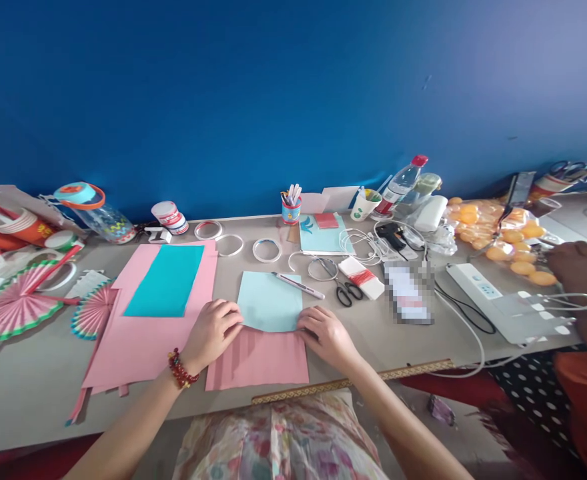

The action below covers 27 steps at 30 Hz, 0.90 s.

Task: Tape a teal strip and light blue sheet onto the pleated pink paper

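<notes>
Paper, pale blue, thin, smooth, nearly square. Pinched at near-left corner by left hand and near-right corner by right hand, fingers curled on both. Slightly bowed along near edge. Overlapping pink sheet with faint darker bands. Crossed at far-right corner by slim, pen-like tool. Laid out on smooth grey surface, before plain blue wall.

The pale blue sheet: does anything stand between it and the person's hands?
Nothing visible: the left hand and right hand both touch the pale blue sheet at its near corners. A pen-like tool lies across its far right part, beyond the right hand.
</notes>
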{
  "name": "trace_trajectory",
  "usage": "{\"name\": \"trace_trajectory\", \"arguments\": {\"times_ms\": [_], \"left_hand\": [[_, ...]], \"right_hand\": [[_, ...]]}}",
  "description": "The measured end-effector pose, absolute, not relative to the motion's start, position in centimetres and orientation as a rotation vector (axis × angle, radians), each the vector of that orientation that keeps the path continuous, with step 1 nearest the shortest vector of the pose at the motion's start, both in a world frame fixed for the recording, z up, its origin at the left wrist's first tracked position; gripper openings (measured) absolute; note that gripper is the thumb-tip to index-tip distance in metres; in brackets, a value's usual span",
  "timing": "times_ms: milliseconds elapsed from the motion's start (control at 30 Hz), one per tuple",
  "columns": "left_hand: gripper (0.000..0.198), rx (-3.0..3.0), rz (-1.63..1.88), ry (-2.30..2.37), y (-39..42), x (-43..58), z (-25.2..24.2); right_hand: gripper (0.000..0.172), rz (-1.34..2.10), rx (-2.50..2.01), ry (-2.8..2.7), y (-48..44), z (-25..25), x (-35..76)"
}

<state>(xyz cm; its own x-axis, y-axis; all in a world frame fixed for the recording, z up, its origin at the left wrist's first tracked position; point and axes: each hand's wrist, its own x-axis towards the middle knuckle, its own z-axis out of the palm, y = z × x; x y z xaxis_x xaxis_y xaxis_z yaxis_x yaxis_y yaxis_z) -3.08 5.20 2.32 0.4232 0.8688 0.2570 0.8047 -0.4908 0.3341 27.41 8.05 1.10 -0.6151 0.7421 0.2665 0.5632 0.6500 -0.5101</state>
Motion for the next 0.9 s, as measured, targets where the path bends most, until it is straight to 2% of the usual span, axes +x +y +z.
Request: {"name": "trace_trajectory", "arguments": {"times_ms": [100, 233, 367, 900], "left_hand": [[0.011, 2.534, 0.574, 1.419, 5.0, -2.6, 2.4], [0.015, 2.509, 0.561, 1.372, 4.8, -2.2, 2.2], [0.019, 2.427, 0.615, 1.423, 4.8, -2.3, 1.7], [0.014, 2.324, 0.607, 1.570, 5.4, -1.6, 1.7]], "right_hand": [[0.007, 0.510, -1.029, -2.429, 7.9, 1.2, 27.4], [0.007, 0.487, -1.019, -2.437, 7.5, 1.4, 27.4], [0.009, 0.519, -1.043, -2.387, 7.2, 1.3, 27.2], [0.011, 0.522, -1.274, -2.272, 7.2, 1.8, 26.4]]}}
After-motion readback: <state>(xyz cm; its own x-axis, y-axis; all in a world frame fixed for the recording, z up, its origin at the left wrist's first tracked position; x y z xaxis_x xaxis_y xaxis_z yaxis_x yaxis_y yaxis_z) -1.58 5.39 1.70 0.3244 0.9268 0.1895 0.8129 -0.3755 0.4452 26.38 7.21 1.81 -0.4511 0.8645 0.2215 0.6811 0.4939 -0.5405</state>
